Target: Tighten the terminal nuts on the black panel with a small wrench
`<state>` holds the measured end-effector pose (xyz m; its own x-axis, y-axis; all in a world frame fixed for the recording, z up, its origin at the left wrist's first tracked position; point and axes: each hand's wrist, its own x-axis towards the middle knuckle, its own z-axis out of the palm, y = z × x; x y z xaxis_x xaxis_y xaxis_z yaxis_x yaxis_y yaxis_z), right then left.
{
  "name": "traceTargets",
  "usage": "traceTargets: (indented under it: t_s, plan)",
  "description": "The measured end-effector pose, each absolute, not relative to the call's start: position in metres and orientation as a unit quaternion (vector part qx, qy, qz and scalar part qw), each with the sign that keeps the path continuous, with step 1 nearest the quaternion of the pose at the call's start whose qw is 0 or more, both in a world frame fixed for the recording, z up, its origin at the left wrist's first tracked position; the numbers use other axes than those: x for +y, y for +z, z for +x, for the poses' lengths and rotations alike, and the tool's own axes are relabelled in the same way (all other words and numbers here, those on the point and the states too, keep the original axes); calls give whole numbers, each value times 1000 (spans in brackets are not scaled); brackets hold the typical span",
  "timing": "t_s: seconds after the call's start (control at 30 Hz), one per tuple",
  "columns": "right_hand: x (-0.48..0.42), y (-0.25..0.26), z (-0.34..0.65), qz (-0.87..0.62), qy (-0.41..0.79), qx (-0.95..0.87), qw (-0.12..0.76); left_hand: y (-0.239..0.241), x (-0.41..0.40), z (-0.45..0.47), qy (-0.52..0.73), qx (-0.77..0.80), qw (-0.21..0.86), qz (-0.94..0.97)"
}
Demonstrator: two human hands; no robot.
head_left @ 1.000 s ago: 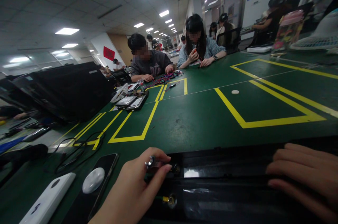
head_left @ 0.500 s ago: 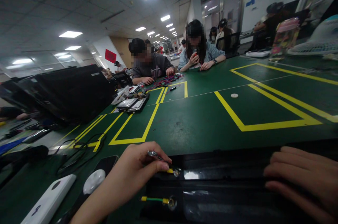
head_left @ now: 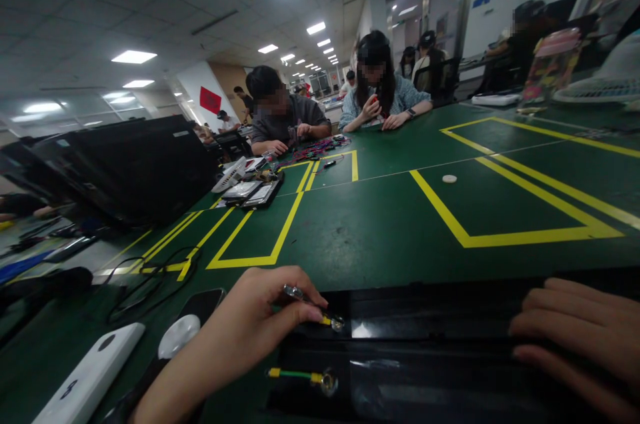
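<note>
Moved: L hand shifted a bit right vs. prev frame, tip of held piece now at upper terminal.
Far L: white phone case, black phone w/ white round grip, both by L hand.
L hand: pinching small silver part, tip touching yellow-sleeved ring terminal.
Center: black panel, lower green-yellow wire lying on it.
R hand: open, fingers lightly curled on panel, holding nothing.

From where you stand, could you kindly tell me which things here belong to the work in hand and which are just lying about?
In use: left hand, pinching a small metal tool; right hand, resting on a black panel; green-and-yellow wire on that panel.
Lying about: white oblong case, coiled black cable, white disc.
</note>
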<state>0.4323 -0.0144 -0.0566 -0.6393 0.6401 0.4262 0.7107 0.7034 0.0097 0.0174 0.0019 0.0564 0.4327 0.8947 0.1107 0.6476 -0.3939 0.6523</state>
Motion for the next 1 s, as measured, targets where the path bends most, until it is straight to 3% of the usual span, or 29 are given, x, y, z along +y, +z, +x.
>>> traceTargets:
  t_s: [0.63,1.0]
  plan:
    - [-16,-60,431,-369,-137,-900,186,52,6,15,207,482,274,806]
    - [-17,-58,434,-364,-121,-902,199,47,16,7,233,442,363,787]
